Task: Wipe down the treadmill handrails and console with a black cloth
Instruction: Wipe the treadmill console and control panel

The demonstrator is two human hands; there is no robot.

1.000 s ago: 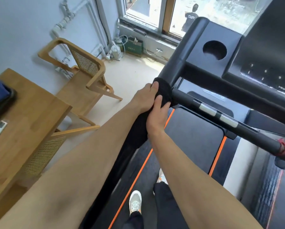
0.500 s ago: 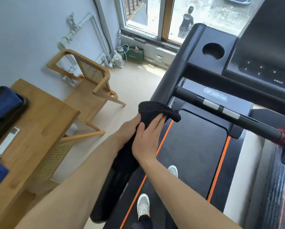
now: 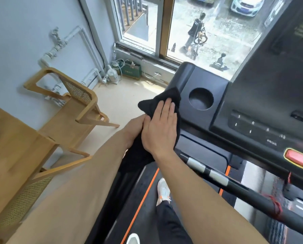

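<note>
A black cloth (image 3: 166, 96) lies over the left front corner of the treadmill console (image 3: 210, 80), beside its round cup holder (image 3: 201, 99). My right hand (image 3: 160, 127) presses flat on the cloth with fingers stretched out. My left hand (image 3: 135, 128) sits just left of it and grips the cloth's lower part, which hangs down along the left upright. The black crossbar handrail (image 3: 235, 186) with silver sensor plates runs to the right below the console. The keypad and a red stop button (image 3: 299, 156) sit on the console's right.
A wooden chair (image 3: 73, 103) and a wooden table (image 3: 11, 143) stand to the left of the treadmill. The belt (image 3: 147, 208) with orange edge lines is below, with my feet on it. A window (image 3: 191, 23) is straight ahead, above floor clutter.
Both hands have slid the cloth up from the left handrail joint to the console's left corner. My right hand went from gripping to lying flat on the cloth. The view has tilted upward.
</note>
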